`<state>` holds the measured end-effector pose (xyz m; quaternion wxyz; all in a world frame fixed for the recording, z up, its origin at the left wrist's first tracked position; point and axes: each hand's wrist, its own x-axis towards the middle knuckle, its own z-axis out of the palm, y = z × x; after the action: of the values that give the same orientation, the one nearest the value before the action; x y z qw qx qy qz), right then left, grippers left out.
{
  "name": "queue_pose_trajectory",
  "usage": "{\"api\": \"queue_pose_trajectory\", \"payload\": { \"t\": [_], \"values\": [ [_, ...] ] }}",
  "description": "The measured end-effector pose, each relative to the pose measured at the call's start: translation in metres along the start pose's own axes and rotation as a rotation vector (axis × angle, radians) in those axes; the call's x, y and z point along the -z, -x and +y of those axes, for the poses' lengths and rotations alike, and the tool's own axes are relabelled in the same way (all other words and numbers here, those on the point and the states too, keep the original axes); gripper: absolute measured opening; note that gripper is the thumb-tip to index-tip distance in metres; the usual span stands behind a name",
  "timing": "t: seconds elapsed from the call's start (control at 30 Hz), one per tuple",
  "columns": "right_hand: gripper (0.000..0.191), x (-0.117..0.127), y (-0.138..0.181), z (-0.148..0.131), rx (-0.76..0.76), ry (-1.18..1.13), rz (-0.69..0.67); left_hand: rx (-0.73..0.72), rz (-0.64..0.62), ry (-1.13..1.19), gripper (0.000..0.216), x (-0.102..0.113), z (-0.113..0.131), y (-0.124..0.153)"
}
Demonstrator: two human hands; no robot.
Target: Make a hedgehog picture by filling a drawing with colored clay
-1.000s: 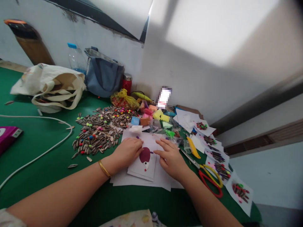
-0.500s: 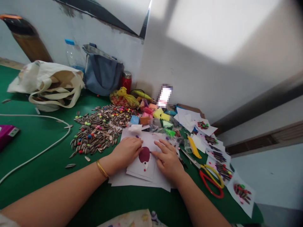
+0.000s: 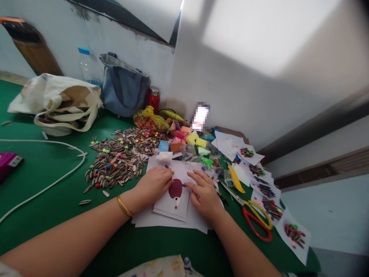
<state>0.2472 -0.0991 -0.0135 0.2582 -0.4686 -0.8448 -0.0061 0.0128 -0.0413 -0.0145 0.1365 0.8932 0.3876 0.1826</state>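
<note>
A small white card [image 3: 170, 211] lies on a stack of larger white sheets [image 3: 144, 222] in front of me. On it is a maroon rounded shape [image 3: 175, 188] with a white pointed face [image 3: 176, 201], a black eye and a red nose, like a hedgehog. My left hand [image 3: 157, 184] rests on the paper at the card's left, fingers stretched out, tips beside the maroon shape. My right hand [image 3: 204, 194] lies on the other side with fingers spread. Its index fingertip touches a small purple bit [image 3: 183, 185] at the maroon shape's right edge.
Sunflower seeds [image 3: 115, 165] mixed with coloured ones lie heaped at left. Clay packets [image 3: 191, 138] sit behind the paper. Scissors [image 3: 256, 215], a yellow cutter [image 3: 236, 179] and several seed-decorated cards [image 3: 294, 235] line the right. Bags [image 3: 123, 90] and a white cable [image 3: 57, 177] are left.
Almost nothing differs. Both hands stay in place on the paper, and the whole view has shifted very slightly.
</note>
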Motion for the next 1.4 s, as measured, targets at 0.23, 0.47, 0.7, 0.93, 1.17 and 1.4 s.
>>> {"api": "queue_pose_trajectory", "payload": {
  "t": [0.23, 0.47, 0.7, 0.93, 1.17, 1.4],
  "values": [
    [0.045, -0.0044, 0.0011, -0.0022, -0.021, 0.043, -0.104, -0.016, 0.018, -0.005, 0.022, -0.0035, -0.0026, 0.0009],
    [0.045, -0.0062, 0.0004, -0.0011, -0.037, -0.013, -0.085, -0.022, 0.023, -0.006, 0.021, -0.0047, -0.0039, 0.0015],
    [0.044, -0.0072, 0.0003, 0.0053, -0.034, -0.091, 0.003, -0.011, 0.017, -0.003, 0.022, -0.0018, -0.0014, 0.0012],
    [0.044, -0.008, 0.0007, -0.0007, -0.048, -0.031, -0.092, -0.007, 0.01, -0.004, 0.021, -0.0025, -0.0019, 0.0013],
    [0.043, -0.0077, -0.0003, 0.0028, -0.06, -0.088, -0.038, -0.024, 0.023, 0.001, 0.02, -0.004, -0.0034, 0.0015],
    [0.044, -0.0071, 0.0012, 0.003, -0.045, -0.033, -0.084, -0.013, 0.019, -0.005, 0.02, -0.0013, -0.0011, 0.0014]
  ]
}}
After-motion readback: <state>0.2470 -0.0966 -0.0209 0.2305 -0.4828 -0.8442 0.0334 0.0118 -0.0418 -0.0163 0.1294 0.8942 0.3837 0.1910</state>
